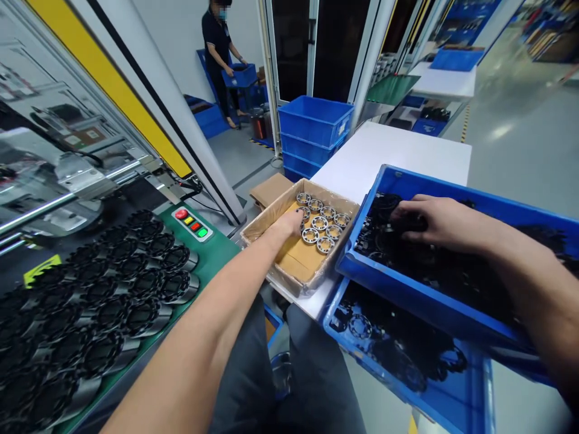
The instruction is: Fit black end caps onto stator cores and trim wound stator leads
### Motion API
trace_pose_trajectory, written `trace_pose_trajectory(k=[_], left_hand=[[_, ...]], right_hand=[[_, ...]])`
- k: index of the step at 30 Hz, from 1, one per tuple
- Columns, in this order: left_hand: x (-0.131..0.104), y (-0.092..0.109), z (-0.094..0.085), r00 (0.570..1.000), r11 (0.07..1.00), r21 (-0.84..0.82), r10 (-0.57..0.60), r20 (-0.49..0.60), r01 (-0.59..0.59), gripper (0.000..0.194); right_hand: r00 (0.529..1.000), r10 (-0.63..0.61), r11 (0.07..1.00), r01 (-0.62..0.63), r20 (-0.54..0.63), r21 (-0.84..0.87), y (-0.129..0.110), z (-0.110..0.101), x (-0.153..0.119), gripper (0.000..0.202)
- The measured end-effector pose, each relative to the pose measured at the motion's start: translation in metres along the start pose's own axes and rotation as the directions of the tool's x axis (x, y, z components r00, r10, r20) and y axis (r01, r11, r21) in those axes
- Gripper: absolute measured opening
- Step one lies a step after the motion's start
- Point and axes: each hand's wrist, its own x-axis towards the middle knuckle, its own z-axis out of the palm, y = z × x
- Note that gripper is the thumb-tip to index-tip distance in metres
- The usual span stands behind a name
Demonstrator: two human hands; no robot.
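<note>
My left hand (293,223) reaches into a lined cardboard box (296,278), its fingers closed at the edge of one of several slotted metal rings (319,223); the fingertips are partly hidden. These rings lie flat on the brown cardboard bottom. On the right, my right hand (427,220) is inside a blue bin (407,295) of black plastic parts (377,226). Its fingers and thumb curl around a dark part, whose exact shape I cannot make out.
Left, a green-topped bench (217,256) carries rows of black-and-metal ring assemblies (147,316) and a button panel (192,223). A lower blue tray (470,386) holds loose black parts. Stacked blue crates (314,117) stand beyond the white table (402,147). A person (219,54) holds a blue crate behind.
</note>
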Motion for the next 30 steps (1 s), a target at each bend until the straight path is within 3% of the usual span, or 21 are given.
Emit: trace_pose_trajectory(k=[3,5,9,12,14,18,22,24,27,30], left_hand=[[-0.025,-0.002,-0.003,0.995,0.952,-0.305,-0.056,-0.081,0.029,0.052],[-0.049,-0.002,-0.004,0.991,0.843,-0.539,-0.079,-0.112,0.006,0.050],[-0.114,0.001,-0.001,0.992,0.446,-0.891,-0.044,-0.122,-0.090,0.043],[-0.172,-0.002,0.012,0.994,0.158,-0.982,-0.004,-0.109,-0.107,0.045],[-0.212,-0.008,0.027,0.997,0.041,-0.996,0.014,-0.081,-0.082,0.059],[-0.291,-0.032,0.068,1.000,-0.004,-1.000,0.021,0.001,0.001,0.071],[-0.356,-0.068,0.107,1.000,0.013,-1.000,0.012,0.021,0.021,0.052],[-0.381,-0.083,0.122,1.000,0.012,-1.000,0.022,0.006,0.005,0.057],[-0.410,-0.092,0.137,1.000,0.019,-1.000,0.008,-0.011,-0.011,0.070],[-0.431,-0.082,0.142,0.995,0.018,-0.995,-0.035,-0.096,-0.095,0.074]], right_hand=[[1.000,-0.002,1.000,0.003,-0.018,0.028,-0.002,-0.005,-0.007,0.054],[0.999,-0.010,0.999,0.011,-0.039,0.039,-0.002,-0.007,-0.014,0.057],[0.986,0.014,1.000,-0.012,-0.164,0.018,-0.004,-0.005,-0.032,0.062],[0.957,0.059,0.998,-0.059,-0.283,0.010,-0.011,0.000,-0.049,0.046],[0.937,0.068,0.998,-0.061,-0.342,0.033,-0.019,0.003,-0.062,0.042],[0.923,0.075,0.994,-0.039,-0.377,0.101,-0.035,0.004,-0.088,0.040],[0.911,0.118,0.990,-0.076,-0.396,0.121,-0.049,-0.004,-0.104,0.034],[0.877,0.161,0.985,-0.111,-0.452,0.135,-0.063,-0.009,-0.110,0.035],[0.840,0.175,0.976,-0.080,-0.514,0.202,-0.104,-0.010,-0.120,0.041],[0.882,0.051,0.929,0.131,-0.469,0.347,-0.172,0.009,-0.135,0.049]])
